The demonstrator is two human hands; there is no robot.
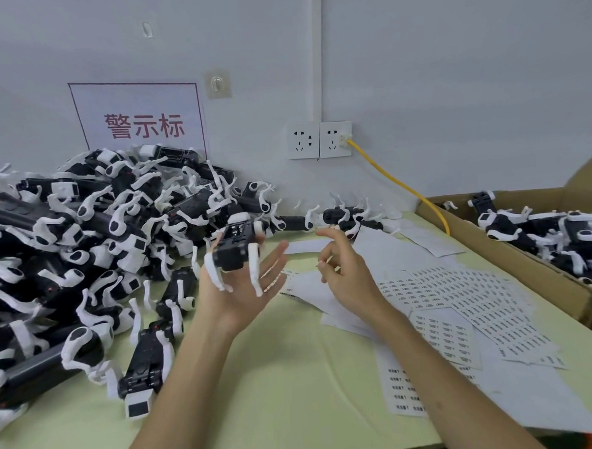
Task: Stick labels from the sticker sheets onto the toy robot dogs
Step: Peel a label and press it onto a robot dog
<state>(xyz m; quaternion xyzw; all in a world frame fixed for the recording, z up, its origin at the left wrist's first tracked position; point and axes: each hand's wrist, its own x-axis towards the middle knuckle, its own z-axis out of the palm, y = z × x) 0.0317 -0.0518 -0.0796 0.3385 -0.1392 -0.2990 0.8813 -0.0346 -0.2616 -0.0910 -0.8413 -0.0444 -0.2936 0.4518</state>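
Green table [278,379] meets white wall [451,78]; flat left hand [243,289] bears a toy dog [232,251], right hand [345,273] pinches a label [324,261].

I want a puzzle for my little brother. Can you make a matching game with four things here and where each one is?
Things:
1. yellow cable
2. sticker sheets
3. cardboard box
4. raised toy dog

Places:
A. at the left hand, up off the table
B. far right, with more toy dogs inside
C. plugged into the wall socket
D. spread flat on the table

Pairs: 1-C, 2-D, 3-B, 4-A
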